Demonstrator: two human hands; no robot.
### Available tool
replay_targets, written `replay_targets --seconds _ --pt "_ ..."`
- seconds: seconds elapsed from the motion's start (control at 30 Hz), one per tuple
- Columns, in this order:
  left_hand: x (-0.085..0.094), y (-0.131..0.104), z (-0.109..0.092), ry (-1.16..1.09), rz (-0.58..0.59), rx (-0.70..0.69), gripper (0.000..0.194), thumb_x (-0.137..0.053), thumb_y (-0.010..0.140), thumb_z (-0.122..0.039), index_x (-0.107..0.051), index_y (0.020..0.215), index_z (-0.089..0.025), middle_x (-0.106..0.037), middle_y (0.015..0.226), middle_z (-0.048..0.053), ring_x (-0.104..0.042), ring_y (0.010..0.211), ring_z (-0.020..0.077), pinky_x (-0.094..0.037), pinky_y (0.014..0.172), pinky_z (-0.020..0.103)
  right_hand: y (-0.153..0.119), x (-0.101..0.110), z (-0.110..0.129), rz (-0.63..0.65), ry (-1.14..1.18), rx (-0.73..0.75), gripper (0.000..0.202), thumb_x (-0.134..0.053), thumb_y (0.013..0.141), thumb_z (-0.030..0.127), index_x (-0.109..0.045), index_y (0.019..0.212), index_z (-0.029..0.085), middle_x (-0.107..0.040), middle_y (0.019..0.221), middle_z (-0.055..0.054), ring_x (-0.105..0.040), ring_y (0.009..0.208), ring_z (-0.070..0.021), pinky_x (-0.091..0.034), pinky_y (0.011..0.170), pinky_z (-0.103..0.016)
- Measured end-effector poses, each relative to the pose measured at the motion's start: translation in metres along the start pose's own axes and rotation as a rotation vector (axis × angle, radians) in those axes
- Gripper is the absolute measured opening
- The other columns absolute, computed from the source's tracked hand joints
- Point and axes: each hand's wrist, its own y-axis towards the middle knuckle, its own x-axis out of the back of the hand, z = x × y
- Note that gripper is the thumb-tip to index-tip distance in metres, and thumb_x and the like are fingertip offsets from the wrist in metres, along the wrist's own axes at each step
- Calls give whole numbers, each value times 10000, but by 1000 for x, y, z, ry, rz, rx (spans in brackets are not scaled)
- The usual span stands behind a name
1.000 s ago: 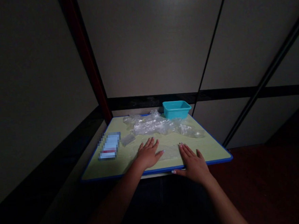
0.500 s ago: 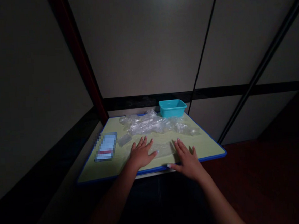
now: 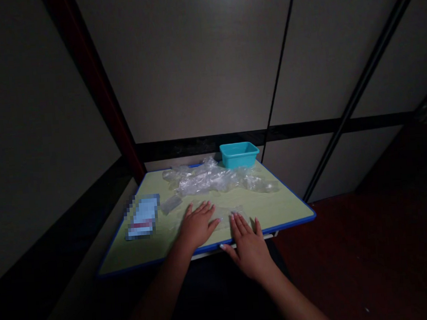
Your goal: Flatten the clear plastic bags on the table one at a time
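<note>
Near the front of the small table, a thin clear plastic bag (image 3: 223, 217) lies flat, hard to make out against the pale top. My left hand (image 3: 199, 224) rests palm down on its left part, fingers spread. My right hand (image 3: 249, 247) lies at its right part by the front edge, fingers stretched out and thumb apart, the fingertips on the plastic. Neither hand grips anything. Beyond my hands spreads a heap of crumpled clear plastic bags (image 3: 215, 179). A small folded piece of clear plastic (image 3: 171, 204) lies left of my left hand.
A turquoise plastic basket (image 3: 239, 155) stands at the table's back right. A blurred-out flat item, perhaps a phone (image 3: 143, 217), lies at the left. The pale green table (image 3: 275, 207) has a blue rim and stands against a panelled wall (image 3: 193, 83).
My right hand has slid left over the plastic bag, nearer my left hand. My left hand stays about in place on it. The whole view has shifted slightly.
</note>
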Motion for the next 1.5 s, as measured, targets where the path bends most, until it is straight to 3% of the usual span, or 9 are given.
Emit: replay_targets --seconds 0.2,0.5,0.67,0.87,1.07,1.2,1.33,1.43,1.5 --pt "0 0 -1 16 -2 12 502 -379 926 -466 -422 1379 -253 -391 1459 53 -287 1376 219 -135 1126 493 -3 4 -2 -7 24 -6 761 -212 913 617 -171 1478 110 -175 1523 -115 -143 1415 -246 48 1114 -550" --pt "-3 1 2 10 78 28 527 -369 927 -448 -334 1429 -290 -281 1512 35 -195 1409 227 -139 1117 520 32 17 10 13 77 64 697 -126 936 584 -242 1465 144 -254 1511 -99 -189 1405 -227 17 1121 -533" --pt "-3 1 2 -3 120 44 544 -361 932 -452 -294 1445 -285 -244 1521 52 -188 1411 215 -140 1111 524 38 12 -1 30 34 7 681 -112 945 549 -243 1465 130 -235 1513 -130 -172 1409 -241 3 1111 -544" --pt "-4 1 1 -18 112 50 557 -357 930 -496 -295 1443 -287 -237 1524 51 -186 1411 216 -146 1103 536 34 12 -19 44 5 -54 760 -170 916 618 -212 1468 97 -162 1525 -163 -137 1416 -250 -65 1104 -541" --pt "-5 2 2 -16 121 52 554 -349 932 -503 -295 1442 -291 -229 1527 43 -178 1413 220 -146 1102 541 35 8 -20 32 -17 -110 778 -155 921 606 -211 1460 48 -156 1523 -179 -132 1416 -254 -41 1112 -518" --pt "-5 2 2 -11 137 62 564 -346 932 -505 -276 1449 -293 -217 1532 39 -169 1415 226 -143 1101 547 32 5 -18 -50 -36 -151 767 -204 924 590 -202 1461 43 -143 1524 -183 -108 1419 -263 -17 1111 -525" --pt "-5 3 2 -15 145 66 561 -354 929 -501 -278 1448 -299 -217 1532 34 -166 1416 221 -133 1107 536 18 5 -10 -112 0 -39 687 -245 937 535 -172 1480 120 -120 1535 -123 -114 1420 -239 -15 1116 -533" --pt "-5 2 2 -20 139 63 556 -362 928 -492 -290 1443 -297 -218 1531 38 -166 1416 211 -126 1110 530 5 5 -1 -67 44 108 647 -273 937 540 -224 1471 180 -235 1513 -94 -188 1405 -231 -1 1120 -540" --pt "-5 2 2 -20 130 64 555 -361 928 -490 -290 1443 -297 -223 1530 39 -170 1415 214 -124 1110 530 -1 4 1 -53 56 127 624 -281 940 532 -262 1459 185 -284 1497 -87 -229 1393 -231 -9 1121 -547"
